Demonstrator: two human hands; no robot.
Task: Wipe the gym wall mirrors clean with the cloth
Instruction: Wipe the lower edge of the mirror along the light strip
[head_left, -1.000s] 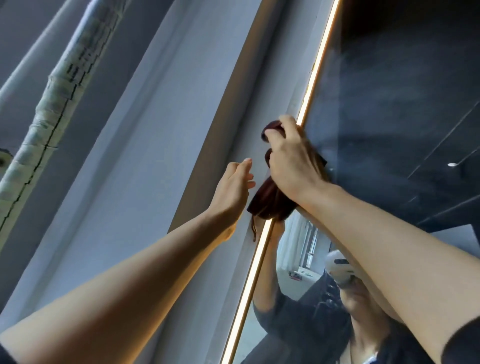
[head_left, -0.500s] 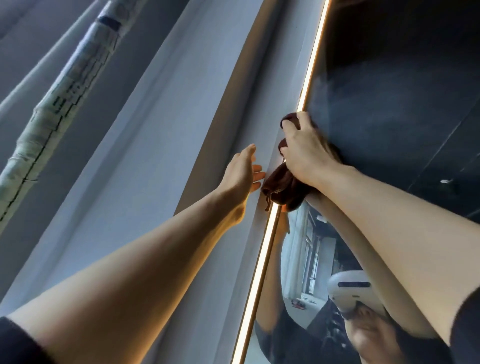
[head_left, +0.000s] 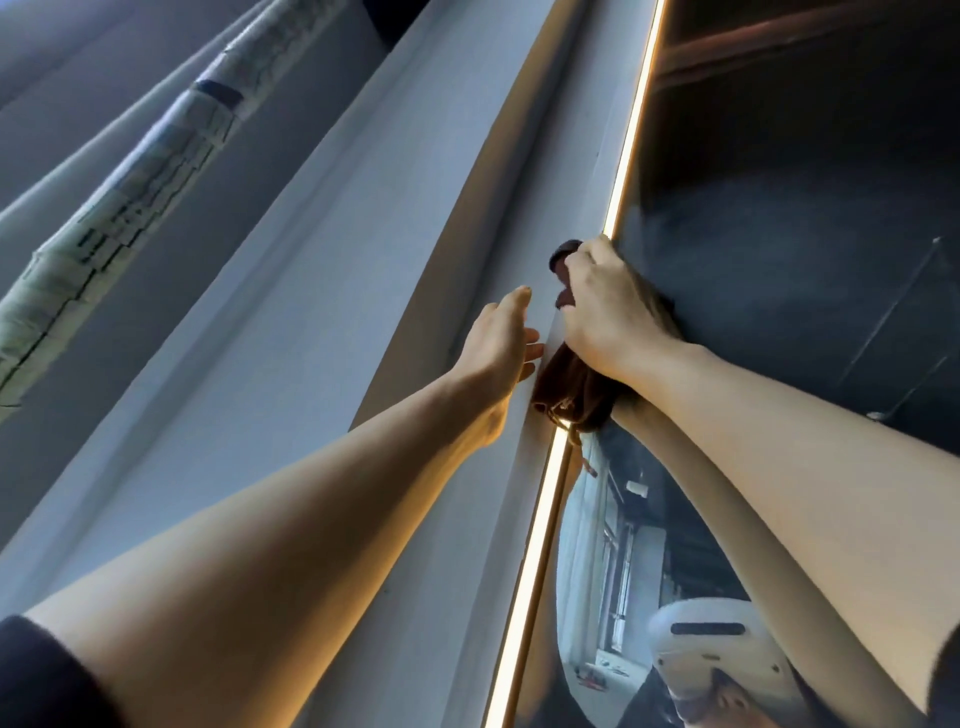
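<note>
Pressure matters: right hand (head_left: 608, 312) grips the bunched brown cloth (head_left: 571, 395) on dark mirror glass (head_left: 779, 234); your open left hand (head_left: 498, 353) braces beside it.

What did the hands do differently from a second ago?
Little changed. The right hand kept its grip on the dark cloth at the mirror's lit edge, with no clear slide along it. The left hand stayed open and flat against the wall beside it. Mostly the view shifted.

cloth (head_left: 569, 387) mostly hidden under right hand (head_left: 610, 312)
</note>
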